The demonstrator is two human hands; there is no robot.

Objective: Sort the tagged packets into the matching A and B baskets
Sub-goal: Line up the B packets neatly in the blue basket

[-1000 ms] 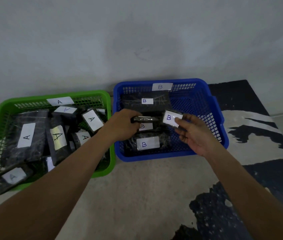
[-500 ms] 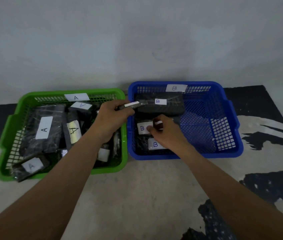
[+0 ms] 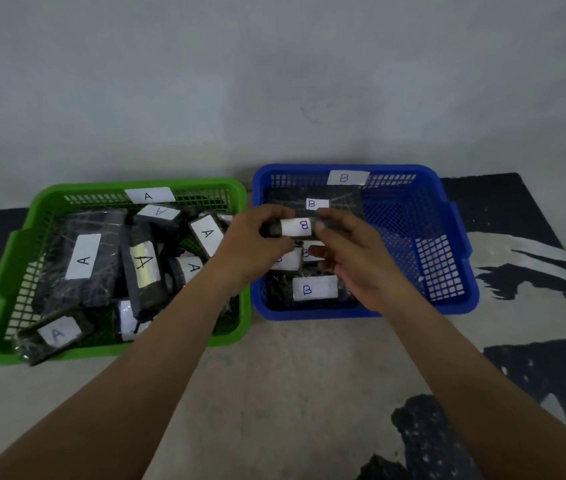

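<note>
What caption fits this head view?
Left hand and right hand hold a B-tagged packet over the blue basket, beside the green basket.

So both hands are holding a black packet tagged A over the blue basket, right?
No. In the head view the black wrapped packet is tagged B, not A. The left hand and right hand hold it over the blue plastic mesh basket.

forearms: both bare up to the frame edge | left hand [image 3: 255, 247]: bare | right hand [image 3: 356, 261]: bare

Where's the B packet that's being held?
Head view, centre: the packet is held between the left hand and right hand, above the left half of the blue basket, beside the green basket.
</note>
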